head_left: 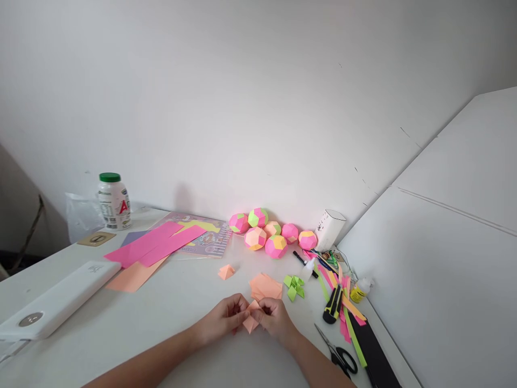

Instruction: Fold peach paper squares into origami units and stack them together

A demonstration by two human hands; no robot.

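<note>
Between my two hands is a small folded piece of peach paper (251, 322), pinched from both sides. My left hand (226, 318) grips its left edge with thumb and fingers. On the other side my right hand (277, 318) holds its right edge, fingers curled. Just beyond lies a stack of peach paper sheets (265, 285). A finished-looking peach folded unit (226, 271) rests to the left of the stack, and several green folded units (294, 286) sit to its right.
Several multicoloured paper balls (276, 246) line the wall. Scissors (337, 353), a utility knife (333, 305), paper strips (347, 328) and a glue bottle (361, 290) crowd the right. Leftward are pink sheets (149, 245), a white power bank (60, 296) and a green-capped bottle (114, 202).
</note>
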